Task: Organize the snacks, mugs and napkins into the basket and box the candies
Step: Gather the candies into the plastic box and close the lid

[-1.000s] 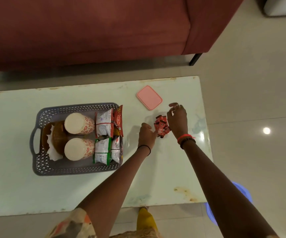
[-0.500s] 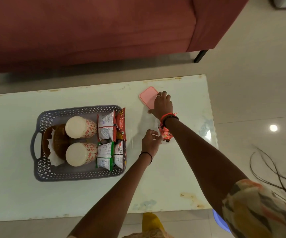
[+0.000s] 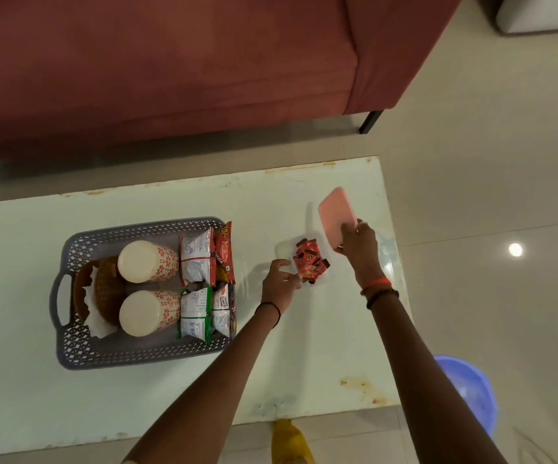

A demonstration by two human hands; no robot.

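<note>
With the basket (image 3: 137, 229) packed at left, I'm boxing: my right hand (image 3: 359, 244) grips the lid (image 3: 334, 212), tilted right of centre, my left hand (image 3: 279, 279) touches the box (image 3: 282, 251) of candies (image 3: 309, 262) beside it, though I can't tell if it pinches; next I'd square the lid over it and press.

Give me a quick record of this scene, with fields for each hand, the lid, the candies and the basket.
Right hand: grips the pink lid, tilted, beside the box
Left hand: holds the clear box at its edge
Candies: red wrappers, in the open box
Basket: two mugs, snack packets, napkins
Left to do: lid on box
</note>
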